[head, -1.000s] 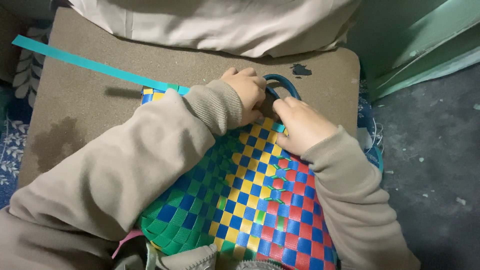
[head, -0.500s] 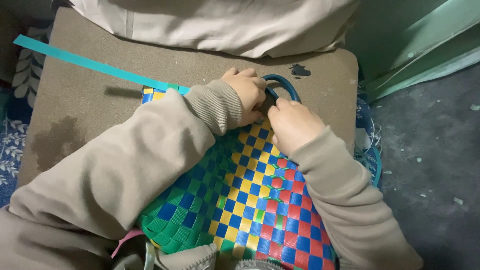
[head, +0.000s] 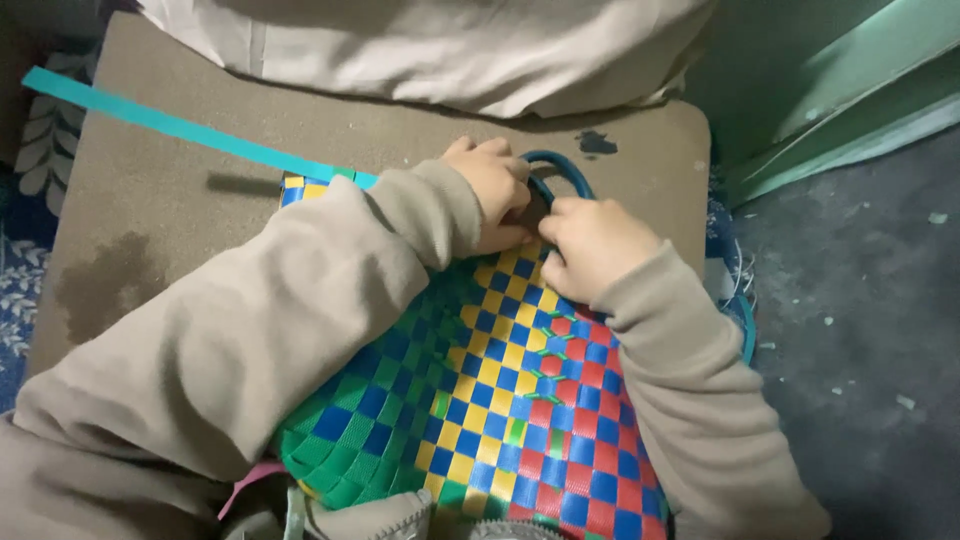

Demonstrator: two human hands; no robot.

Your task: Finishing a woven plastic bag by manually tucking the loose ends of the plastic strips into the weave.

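Since a second ago the right hand (head: 592, 248) has slid up beside the left hand (head: 497, 190), both now curled and pinching at the dark teal handle (head: 560, 166) on the woven basket (head: 500, 390). Checked in blue, yellow, red and green plastic strips, it lies under both sleeves on the brown tabletop (head: 180, 220), a teal strip (head: 180, 128) trailing left.

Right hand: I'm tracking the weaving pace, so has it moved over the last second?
Yes. The right hand slid up the basket toward the blue handle and the left hand.
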